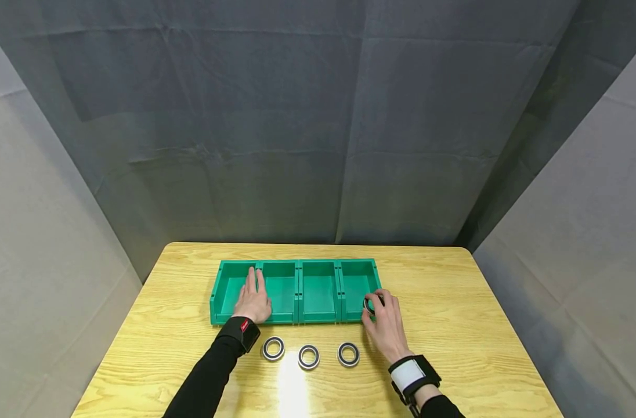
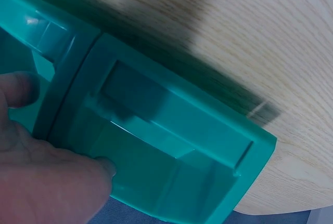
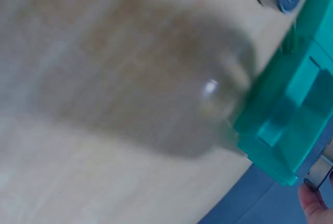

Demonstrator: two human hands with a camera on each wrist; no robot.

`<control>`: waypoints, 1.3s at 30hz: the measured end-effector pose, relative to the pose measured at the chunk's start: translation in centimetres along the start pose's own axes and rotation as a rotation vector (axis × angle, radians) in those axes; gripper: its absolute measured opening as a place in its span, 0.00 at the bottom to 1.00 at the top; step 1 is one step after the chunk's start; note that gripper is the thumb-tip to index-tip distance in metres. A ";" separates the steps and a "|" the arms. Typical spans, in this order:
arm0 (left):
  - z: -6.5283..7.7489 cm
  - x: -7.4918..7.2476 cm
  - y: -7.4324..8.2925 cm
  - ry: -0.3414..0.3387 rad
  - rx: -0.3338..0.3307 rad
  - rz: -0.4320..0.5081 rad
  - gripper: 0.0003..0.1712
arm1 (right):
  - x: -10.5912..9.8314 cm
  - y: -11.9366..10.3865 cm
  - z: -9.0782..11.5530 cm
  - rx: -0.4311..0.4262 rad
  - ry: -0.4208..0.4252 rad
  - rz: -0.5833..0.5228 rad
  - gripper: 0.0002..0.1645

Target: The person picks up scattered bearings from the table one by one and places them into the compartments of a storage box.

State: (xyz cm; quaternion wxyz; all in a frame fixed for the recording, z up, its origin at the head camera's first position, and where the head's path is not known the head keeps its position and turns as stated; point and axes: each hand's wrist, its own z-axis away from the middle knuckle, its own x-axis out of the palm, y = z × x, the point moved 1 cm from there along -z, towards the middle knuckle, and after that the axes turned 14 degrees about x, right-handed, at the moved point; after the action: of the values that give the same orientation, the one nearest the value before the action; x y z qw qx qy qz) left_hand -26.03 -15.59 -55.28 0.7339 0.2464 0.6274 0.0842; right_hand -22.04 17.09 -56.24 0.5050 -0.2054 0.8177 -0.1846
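Note:
A row of green bins [image 1: 320, 319] stands on the table, joined side by side. My left hand [image 1: 253, 303] lies over the wall between the two leftmost bins, its fingers straight and pointing to the back. In the left wrist view, the thumb [image 2: 20, 89] shows on one side of that dividing wall and the rest of the hand on the other. Over the front of the rightmost bin, my right hand [image 1: 387, 326] pinches a ball bearing [image 1: 367, 305] between thumb and fingers. The same bearing [image 3: 318, 172] appears past the bin's corner in the right wrist view.
Three more bearings lie flat in front of the bins: a left one [image 1: 273, 349], a middle one [image 1: 309, 357] and a right one [image 1: 348, 355]. Behind the wooden table [image 1: 443, 325] hangs a grey curtain [image 1: 276, 145], with pale panels on both sides.

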 end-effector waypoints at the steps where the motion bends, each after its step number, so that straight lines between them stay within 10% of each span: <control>1: 0.0 0.0 0.0 0.000 0.000 -0.001 0.46 | 0.0 -0.1 -0.4 -0.001 -0.002 0.002 0.19; 24: 0.2 -0.2 0.2 0.004 -0.002 0.007 0.45 | 0.1 -1.4 -7.5 0.022 -0.068 0.048 0.20; 39: 0.3 0.0 0.4 0.005 -0.015 0.012 0.45 | 2.7 -1.6 -6.3 -0.027 -0.222 0.184 0.22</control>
State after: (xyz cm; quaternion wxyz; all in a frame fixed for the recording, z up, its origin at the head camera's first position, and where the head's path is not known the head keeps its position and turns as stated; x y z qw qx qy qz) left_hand -25.65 -15.33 -55.08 0.7335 0.2447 0.6271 0.0939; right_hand -28.61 14.96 -54.76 0.6043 -0.1553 0.7747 -0.1027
